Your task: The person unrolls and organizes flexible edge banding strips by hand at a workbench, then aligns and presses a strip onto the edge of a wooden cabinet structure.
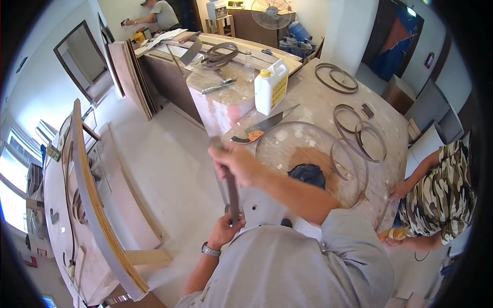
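A dark brown flat strip (232,197), like edge banding, stands nearly upright in front of my chest. Its upper part is in the closed fingers of my right hand (237,163), slightly blurred. Lower down, my left hand (224,232), with a watch on its wrist, is closed around the strip's bottom end. Beyond my right hand, a handsaw (269,123) with an orange and black handle lies on the worktop (313,102). Near my right forearm, a black crumpled item (307,175) rests on a brown patch inside a large loop of banding (287,124).
Past the saw stands a white jug (271,90) with a yellow cap. More banding coils (359,134) lie to the right, where another person (436,190) in camouflage stands. A curved plywood-edged panel (95,195) is at left. Another person (163,15) works far back.
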Demonstrator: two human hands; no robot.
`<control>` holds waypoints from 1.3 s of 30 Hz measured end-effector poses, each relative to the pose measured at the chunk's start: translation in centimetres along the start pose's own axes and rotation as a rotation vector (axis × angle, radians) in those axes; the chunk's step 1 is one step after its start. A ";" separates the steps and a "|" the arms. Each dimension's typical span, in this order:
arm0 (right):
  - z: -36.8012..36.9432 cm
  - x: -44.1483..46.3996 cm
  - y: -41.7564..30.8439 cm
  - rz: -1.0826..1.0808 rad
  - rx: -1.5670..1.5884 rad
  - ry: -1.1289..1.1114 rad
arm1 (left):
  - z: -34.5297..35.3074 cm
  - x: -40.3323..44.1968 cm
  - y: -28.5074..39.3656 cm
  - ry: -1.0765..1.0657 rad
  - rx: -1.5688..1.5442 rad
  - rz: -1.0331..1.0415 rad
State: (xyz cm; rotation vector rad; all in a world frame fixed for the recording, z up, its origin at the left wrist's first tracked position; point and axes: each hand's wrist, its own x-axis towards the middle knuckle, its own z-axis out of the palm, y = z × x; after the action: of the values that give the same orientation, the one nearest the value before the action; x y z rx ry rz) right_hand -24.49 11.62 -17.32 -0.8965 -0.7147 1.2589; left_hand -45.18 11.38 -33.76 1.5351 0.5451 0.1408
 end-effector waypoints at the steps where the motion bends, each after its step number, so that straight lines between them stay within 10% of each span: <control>1: -0.8 0.0 -2.2 -0.066 -0.111 -0.020 | 0.9 -0.1 0.0 0.109 0.186 0.086; 9: 1.3 -8.1 -22.7 -0.457 -0.570 0.327 | 0.0 1.0 -10.2 0.201 0.628 0.009; 12: -4.7 -10.6 -30.0 -0.504 -0.509 0.130 | -0.7 0.9 -10.1 0.246 0.660 0.093; 14: 0.4 -12.2 -31.2 -0.702 -0.448 0.515 | -1.2 1.7 -11.3 0.355 0.718 0.294; 23: -6.2 -24.1 -44.4 -0.936 -0.329 0.344 | -0.5 3.1 1.3 0.486 0.846 0.583; 27: -9.9 -29.1 -45.6 -1.137 -0.457 0.609 | 1.1 4.4 6.6 0.502 0.925 0.743; 33: -20.8 -37.0 -50.6 -1.153 -0.520 0.927 | 3.8 8.1 14.3 0.455 0.983 0.880; 39: -31.9 -36.2 -47.7 -0.552 -1.528 1.543 | 8.0 13.3 16.0 0.171 1.075 0.814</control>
State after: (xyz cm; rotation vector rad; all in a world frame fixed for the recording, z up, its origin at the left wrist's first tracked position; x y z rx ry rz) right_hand 19.29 -32.64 9.71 -2.1926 -0.4074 -0.8841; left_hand -26.27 10.53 -21.99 2.7579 0.0479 0.6891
